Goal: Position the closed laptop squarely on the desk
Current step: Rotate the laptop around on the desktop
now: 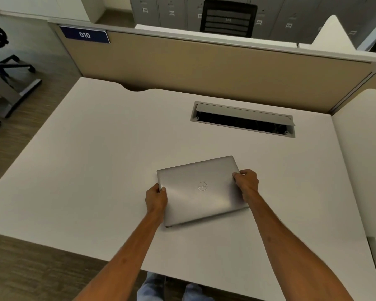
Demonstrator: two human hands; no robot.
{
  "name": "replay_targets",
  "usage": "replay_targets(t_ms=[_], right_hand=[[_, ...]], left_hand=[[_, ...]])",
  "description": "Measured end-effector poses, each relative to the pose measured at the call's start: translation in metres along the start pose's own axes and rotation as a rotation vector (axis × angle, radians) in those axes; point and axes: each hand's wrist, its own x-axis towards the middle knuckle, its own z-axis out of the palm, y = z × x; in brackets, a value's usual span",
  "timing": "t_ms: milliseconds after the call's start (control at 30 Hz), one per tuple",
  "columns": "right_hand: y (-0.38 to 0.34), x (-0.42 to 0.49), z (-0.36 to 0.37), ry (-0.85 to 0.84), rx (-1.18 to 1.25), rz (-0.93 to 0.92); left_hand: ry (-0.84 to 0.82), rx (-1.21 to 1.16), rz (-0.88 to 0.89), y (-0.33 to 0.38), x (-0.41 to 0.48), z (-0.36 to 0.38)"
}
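Note:
A closed silver laptop (201, 190) with a round logo on its lid lies flat on the white desk (100, 161), near the front middle. It sits turned a little anticlockwise against the desk's edges. My left hand (156, 198) grips its left edge, thumb on the lid. My right hand (246, 183) grips its right edge near the far corner, fingers curled over the lid.
An open cable tray (243, 121) with a raised grey flap is cut into the desk behind the laptop. A beige partition (204, 68) with a blue "010" sign (84, 34) closes the far side. Another white desk (360, 153) adjoins on the right. Office chairs stand at far left and beyond the partition.

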Motion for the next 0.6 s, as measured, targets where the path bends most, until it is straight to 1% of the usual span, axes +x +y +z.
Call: replay_targets(t_ms=[167, 267, 400, 600], right_hand=[[-0.002, 0.005, 0.004, 0.021, -0.031, -0.029], [-0.001, 0.005, 0.007, 0.041, -0.067, -0.052], [0.0, 0.003, 0.01, 0.098, -0.083, -0.073], [0.0, -0.002, 0.011, 0.134, -0.072, -0.09]], left_hand=[[0.074, 0.004, 0.0, 0.001, 0.0, 0.009], [0.12, 0.002, -0.04, 0.001, 0.0, 0.014], [0.108, -0.008, -0.047, 0.006, 0.001, 0.016], [0.087, -0.002, -0.036, 0.006, -0.003, 0.016]])
